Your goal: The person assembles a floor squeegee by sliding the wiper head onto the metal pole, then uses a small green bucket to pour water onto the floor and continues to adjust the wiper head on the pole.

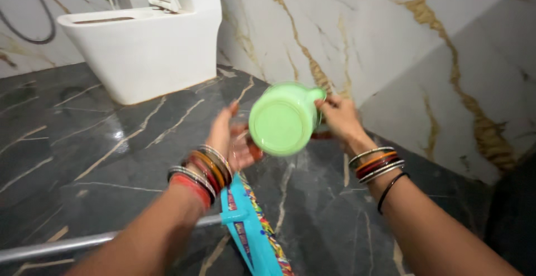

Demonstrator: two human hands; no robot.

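- head view: my right hand (339,117) is clenched on the handle of the green mug (283,120), held in the air over the dark floor (84,142) near the wall corner.
- the mug's bottom faces me, its long axis pointing away.
- my left hand (231,139) is open, empty, just beside the mug on its left.

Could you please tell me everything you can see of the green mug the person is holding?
The green mug is pale mint, apparently smooth plastic, round, with a handle at its upper right. It is tipped over so its flat circular base faces the camera, slightly blurred. The right hand grips the handle; the left hand is open just beside and below it, and contact cannot be told. It hangs in the air above the dark marble floor, near the white-and-gold wall.
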